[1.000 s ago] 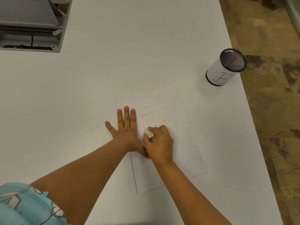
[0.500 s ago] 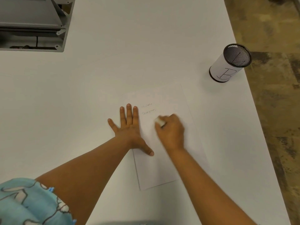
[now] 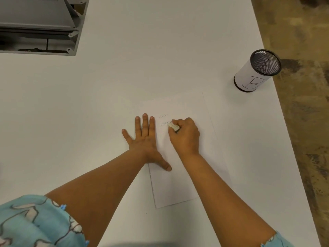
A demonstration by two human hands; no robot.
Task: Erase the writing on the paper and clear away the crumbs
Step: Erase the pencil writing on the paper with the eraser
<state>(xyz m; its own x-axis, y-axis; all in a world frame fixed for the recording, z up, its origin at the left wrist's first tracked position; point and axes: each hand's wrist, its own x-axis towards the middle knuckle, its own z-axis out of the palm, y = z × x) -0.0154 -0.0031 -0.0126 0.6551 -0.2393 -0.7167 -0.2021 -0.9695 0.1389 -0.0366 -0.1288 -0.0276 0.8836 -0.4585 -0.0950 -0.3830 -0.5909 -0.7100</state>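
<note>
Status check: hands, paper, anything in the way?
Left hand flat, pinning paper. Right hand gripping eraser on the second line of writing. Two lines left. Nothing in the way; cup well off.

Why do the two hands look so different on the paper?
The left hand lies flat, fingers spread and empty, while the right hand is curled into a grip. The right hand pinches a white eraser against the pencil writing; the left hand holds nothing and just presses down. The left hand sits at the paper's left edge, partly on the table; the right hand is fully over the sheet. Both rest on the paper.
</note>
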